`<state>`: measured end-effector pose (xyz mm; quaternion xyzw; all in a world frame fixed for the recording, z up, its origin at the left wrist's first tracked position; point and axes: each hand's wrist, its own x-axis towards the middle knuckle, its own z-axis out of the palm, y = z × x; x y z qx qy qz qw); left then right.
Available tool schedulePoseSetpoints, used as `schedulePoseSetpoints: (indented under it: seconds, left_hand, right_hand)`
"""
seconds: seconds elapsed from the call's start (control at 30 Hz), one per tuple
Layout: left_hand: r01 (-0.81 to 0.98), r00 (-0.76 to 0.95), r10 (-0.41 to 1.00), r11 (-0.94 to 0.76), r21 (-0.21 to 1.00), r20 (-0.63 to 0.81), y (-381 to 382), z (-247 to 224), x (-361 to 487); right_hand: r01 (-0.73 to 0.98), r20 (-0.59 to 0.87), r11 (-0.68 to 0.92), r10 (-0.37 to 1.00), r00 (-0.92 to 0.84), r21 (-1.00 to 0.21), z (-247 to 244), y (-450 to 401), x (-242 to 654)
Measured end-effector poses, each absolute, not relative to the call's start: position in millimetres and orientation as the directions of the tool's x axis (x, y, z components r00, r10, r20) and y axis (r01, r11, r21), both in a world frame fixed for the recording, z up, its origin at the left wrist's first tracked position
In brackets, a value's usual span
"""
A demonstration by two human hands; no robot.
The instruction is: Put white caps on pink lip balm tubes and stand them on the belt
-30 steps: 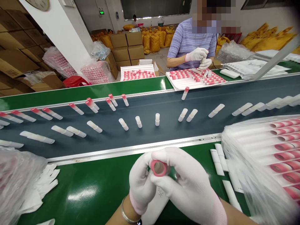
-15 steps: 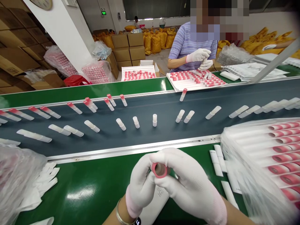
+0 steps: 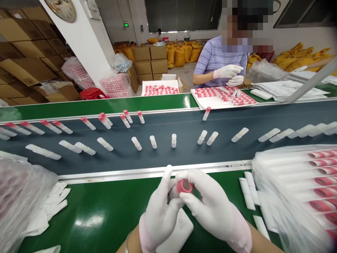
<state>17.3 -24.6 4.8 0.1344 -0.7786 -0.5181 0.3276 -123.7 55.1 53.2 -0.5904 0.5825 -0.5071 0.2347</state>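
Head view: both hands wear white gloves w/ pink cuffs & meet over the green bench [image 3: 105, 207]. Task's thing, the pink-rimmed tube [image 3: 180, 187], sits btwn them, tilted, open pink end toward the camera & a bit to the right. R hand [image 3: 216, 207]: thumb & index pinch the pink end. L hand [image 3: 159, 214]: fingers closed round the paler lower part, one finger sticking up, free of the tube; exact fingertip contact partly hidden. Just below, a white device [image 3: 185, 230] w/ digit display lies on the bench, partly covered by L hand; digits unclear.

Bench, right side: loose white tubes [image 3: 246, 193] lie beside a ridged white tray [image 3: 285, 172] of pink/white tubes, under clear plastic wrap [image 3: 279, 214]. Left side: empty white glove [image 3: 50, 207] next to a plastic-wrapped bundle [image 3: 21, 189].

Past the metal rail [image 3: 147, 173], the dark belt [image 3: 184, 160] carries a near row of white tubes & a far row of pink-topped ones, mostly to the left. Across it, a co-worker in a purple patterned top [image 3: 210, 56] has gloved hands [image 3: 228, 72] together over another tray [image 3: 210, 103] of pink tubes; can't tell what's btwn those fingers. Bkgd: cartons [image 3: 143, 66], yellow sacks [image 3: 179, 57].
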Motion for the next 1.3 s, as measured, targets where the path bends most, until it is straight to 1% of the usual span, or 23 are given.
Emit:
schedulePoseSetpoints:
  seconds: [0.1, 0.17, 0.23, 0.27, 0.3, 0.33, 0.37, 0.4, 0.47, 0.6, 0.7, 0.8, 0.93, 1.1, 1.2, 1.3]
  left_hand:
    - [0.094, -0.746, -0.563, 0.441, 0.893, 0.356, -37, 1, 20]
    - [0.074, -0.742, -0.590, 0.397, 0.915, 0.316, -52, -5, 22]
    - [0.031, -0.665, -0.700, 0.321, 0.947, 0.259, -72, -15, 26]
    - [-0.008, -0.578, -0.786, 0.274, 0.962, 0.219, -84, -22, 29]
    - [-0.058, -0.457, -0.872, 0.227, 0.972, 0.176, -97, -30, 32]
    - [-0.117, -0.320, -0.937, 0.184, 0.976, 0.139, -111, -38, 34]
    - [-0.183, -0.190, -0.976, 0.146, 0.972, 0.111, -127, -46, 37]
    - [-0.242, -0.088, -0.991, 0.116, 0.963, 0.097, -143, -53, 39]
    - [-0.333, 0.006, -0.996, 0.086, 0.939, 0.093, -176, -65, 42]
    - [-0.392, -0.022, -0.995, 0.095, 0.915, 0.094, -229, -78, 43]
    - [-0.421, -0.081, -0.990, 0.137, 0.897, 0.113, -248, -81, 42]
    - [-0.433, -0.122, -0.988, 0.141, 0.890, 0.097, -251, -81, 42]
    - [-0.416, -0.111, -0.992, 0.106, 0.903, 0.066, -238, -72, 45]
    - [-0.390, -0.073, -0.995, 0.094, 0.916, 0.071, -214, -55, 53]
    - [-0.363, -0.067, -0.990, 0.144, 0.921, 0.128, -201, -51, 58]
    - [-0.289, -0.094, -0.964, 0.265, 0.920, 0.248, -183, -50, 56]
  right_hand:
    - [-0.499, 0.370, -0.245, -0.913, -0.169, -0.831, 53, 47, -120]
    - [-0.529, 0.378, -0.284, -0.923, -0.076, -0.799, 60, 29, -126]
    - [-0.562, 0.374, -0.299, -0.927, -0.020, -0.771, 71, -4, -141]
    - [-0.597, 0.362, -0.266, -0.931, -0.043, -0.756, 76, -27, -153]
    - [-0.633, 0.346, -0.206, -0.933, -0.104, -0.746, 80, -53, -165]
    - [-0.680, 0.325, -0.109, -0.924, -0.199, -0.725, 83, -82, -178]
    - [-0.739, 0.279, 0.009, -0.922, -0.266, -0.674, 83, -113, -191]
    - [-0.759, 0.259, 0.067, -0.917, -0.303, -0.648, 81, -144, -202]
    - [-0.787, 0.208, 0.141, -0.923, -0.324, -0.601, 70, -201, -219]
    - [-0.822, 0.065, 0.249, -0.943, -0.326, -0.513, 31, -278, -231]
    - [-0.832, -0.027, 0.311, -0.941, -0.337, -0.459, 6, -300, -235]
    - [-0.838, -0.057, 0.338, -0.936, -0.348, -0.428, -4, -308, -241]
    - [-0.844, -0.056, 0.334, -0.938, -0.343, -0.419, -4, -313, -244]
    - [-0.857, -0.043, 0.309, -0.946, -0.320, -0.412, 8, -317, -240]
    - [-0.875, 0.029, 0.289, -0.945, -0.325, -0.388, 34, -301, -246]
    - [-0.892, 0.172, 0.291, -0.915, -0.366, -0.346, 72, -245, -271]
